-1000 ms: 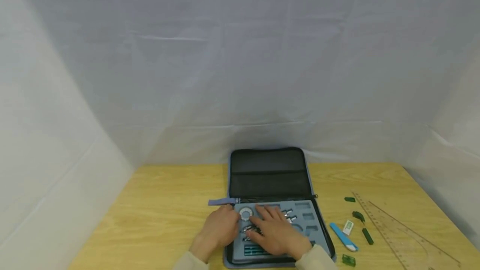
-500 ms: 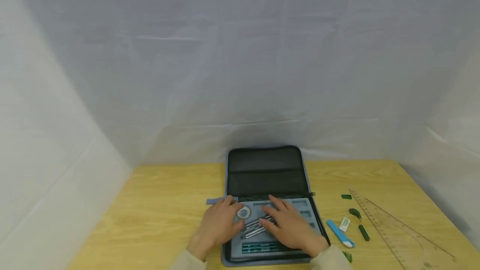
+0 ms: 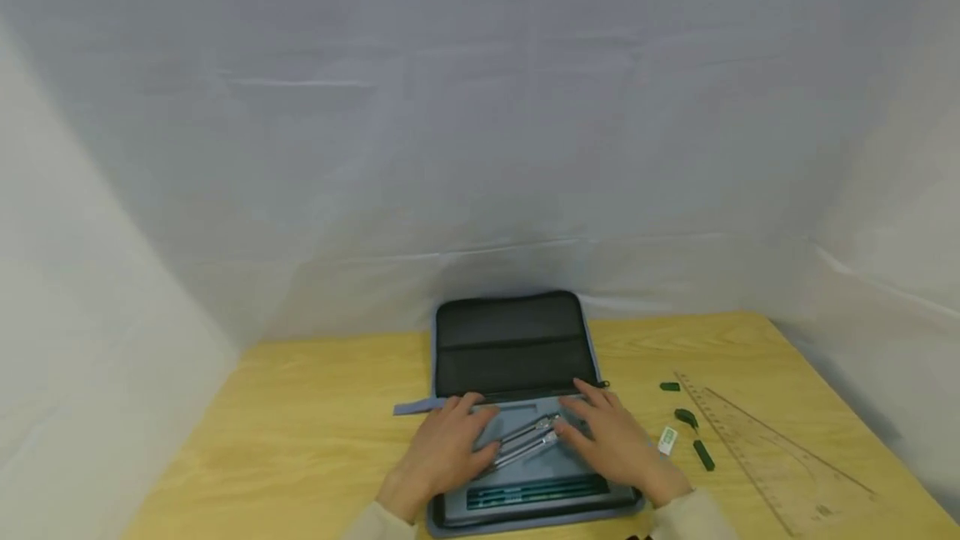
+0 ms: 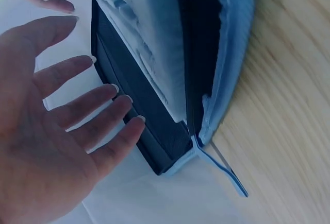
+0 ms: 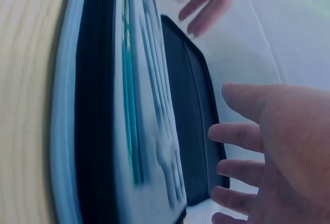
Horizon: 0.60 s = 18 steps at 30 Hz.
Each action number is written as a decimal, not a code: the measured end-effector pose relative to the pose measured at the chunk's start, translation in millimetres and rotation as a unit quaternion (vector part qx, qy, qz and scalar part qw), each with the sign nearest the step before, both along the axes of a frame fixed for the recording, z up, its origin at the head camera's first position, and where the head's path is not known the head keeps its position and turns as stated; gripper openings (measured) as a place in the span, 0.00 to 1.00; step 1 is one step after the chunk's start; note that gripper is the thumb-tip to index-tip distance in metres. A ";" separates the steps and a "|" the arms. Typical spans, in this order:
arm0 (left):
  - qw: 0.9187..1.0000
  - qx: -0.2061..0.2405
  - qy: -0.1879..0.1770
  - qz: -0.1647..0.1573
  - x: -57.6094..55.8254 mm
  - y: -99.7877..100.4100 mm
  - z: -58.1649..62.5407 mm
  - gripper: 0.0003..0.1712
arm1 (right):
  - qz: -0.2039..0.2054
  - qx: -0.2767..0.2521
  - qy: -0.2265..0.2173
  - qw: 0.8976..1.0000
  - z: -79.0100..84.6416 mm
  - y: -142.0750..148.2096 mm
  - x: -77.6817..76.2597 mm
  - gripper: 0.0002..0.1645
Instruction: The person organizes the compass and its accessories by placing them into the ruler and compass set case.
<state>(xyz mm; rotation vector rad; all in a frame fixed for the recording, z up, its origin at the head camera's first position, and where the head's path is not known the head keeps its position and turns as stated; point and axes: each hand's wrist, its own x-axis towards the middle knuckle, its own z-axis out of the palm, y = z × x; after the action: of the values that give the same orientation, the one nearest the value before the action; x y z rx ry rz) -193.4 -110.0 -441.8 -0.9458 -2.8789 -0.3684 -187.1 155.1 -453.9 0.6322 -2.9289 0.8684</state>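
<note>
A zippered case lies unfolded on the table, its dark lid laid back. Two silver drawing compasses lie slantwise on its grey moulded tray. Dark green pencils sit in a slot at the tray's near side. Over the tray's left side is my left hand, fingers spread and loosely bent, holding nothing. My right hand is over the right side, likewise spread and holding nothing. Both wrist views show the left palm and right palm off the tray. Parts of the tray are hidden beneath the hands.
To the right lie a white-and-green eraser, small dark green pieces and a clear triangular ruler. A blue strap sticks out from the case's left side. White sheeting stands behind the table.
My hands have drawn apart, the right one moving off the compasses to the right, so these show more fully. The left hand now covers the round piece. The head view has shifted slightly.
</note>
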 end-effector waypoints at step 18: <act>0.998 0.006 -0.011 -0.061 -2.4 20.7 -5.5 0.22 | -0.082 0.013 0.019 0.996 -6.6 59.3 8.2 0.25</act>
<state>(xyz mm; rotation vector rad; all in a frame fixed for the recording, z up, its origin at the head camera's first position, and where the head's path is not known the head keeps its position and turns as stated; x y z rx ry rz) -195.7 -89.3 -447.3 -1.1250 -2.8418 -0.4085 -178.9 214.4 -460.6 0.3970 -2.9119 0.7931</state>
